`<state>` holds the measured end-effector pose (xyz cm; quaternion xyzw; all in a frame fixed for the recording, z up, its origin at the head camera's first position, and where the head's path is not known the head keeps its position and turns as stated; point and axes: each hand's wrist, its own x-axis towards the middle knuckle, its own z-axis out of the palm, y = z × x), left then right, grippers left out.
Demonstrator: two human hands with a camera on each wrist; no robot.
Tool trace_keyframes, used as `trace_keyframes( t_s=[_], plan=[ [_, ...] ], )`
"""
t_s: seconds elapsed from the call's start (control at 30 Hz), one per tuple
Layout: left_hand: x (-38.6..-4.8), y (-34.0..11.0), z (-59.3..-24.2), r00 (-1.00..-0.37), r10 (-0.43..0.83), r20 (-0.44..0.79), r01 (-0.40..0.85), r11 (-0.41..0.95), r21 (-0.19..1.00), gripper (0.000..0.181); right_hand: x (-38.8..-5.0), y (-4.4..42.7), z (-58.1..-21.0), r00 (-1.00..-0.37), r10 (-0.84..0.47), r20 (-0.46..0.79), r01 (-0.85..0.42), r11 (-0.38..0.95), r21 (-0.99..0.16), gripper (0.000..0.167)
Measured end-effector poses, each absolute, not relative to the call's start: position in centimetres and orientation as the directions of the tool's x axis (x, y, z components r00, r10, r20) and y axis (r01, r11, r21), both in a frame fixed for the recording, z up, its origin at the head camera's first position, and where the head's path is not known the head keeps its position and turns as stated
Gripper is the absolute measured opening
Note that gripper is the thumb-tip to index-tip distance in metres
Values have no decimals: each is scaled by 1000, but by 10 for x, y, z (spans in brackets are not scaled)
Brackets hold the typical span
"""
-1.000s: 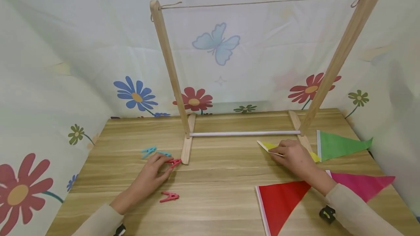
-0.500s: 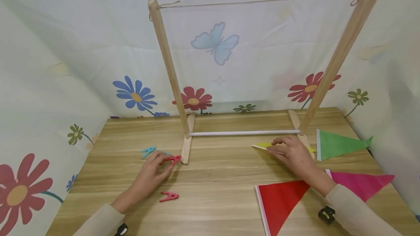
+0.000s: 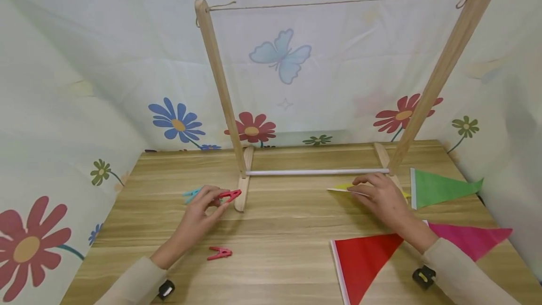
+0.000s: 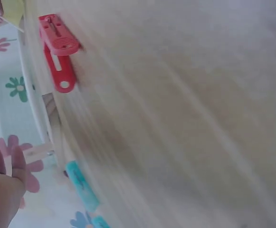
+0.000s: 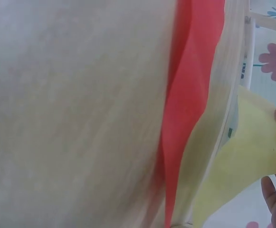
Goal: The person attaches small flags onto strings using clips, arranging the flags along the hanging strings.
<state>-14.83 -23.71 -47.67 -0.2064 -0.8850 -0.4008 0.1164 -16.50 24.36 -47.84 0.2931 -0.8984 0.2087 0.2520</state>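
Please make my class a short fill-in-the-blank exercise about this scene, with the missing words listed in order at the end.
1. The left hand pinches a ____ clothespin.
2. The right hand holds the ____ pennant.
3. The string runs between two posts made of ____.
4. Counting the held one, ____ pennants show in the head view.

Missing words: red; yellow; wood; four.

- We see a red peg [image 3: 230, 195], pinched in the left hand [image 3: 202, 208] and raised off the table [image 3: 275, 229], its narrow end pointing right, near the stand's left foot [image 3: 241, 199].
- We see a yellow flag [image 5: 244, 156], white along 1 edge, gripped by the right hand [image 3: 383, 199], its cloth bent and partly hidden.
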Motion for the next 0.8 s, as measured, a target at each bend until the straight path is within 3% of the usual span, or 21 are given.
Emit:
trace_keyframes(
  t_s=[0.43,0.67,0.8],
  plan=[
    [-159,-218,-447,-874,378,305,485,639,598,42,-171,242,-464,-697,-416,584,-640,729,-244,38],
    [-169,-202,-426,-827,431,361,562,611,558,41,-172,239,-451,-719,-375,585,-609,746,-269,34],
    [-176,-195,-414,-769,462,442,638,594,489,43,-177,238,-440,-689,-373,621,-633,726,-266,33]
  ],
)
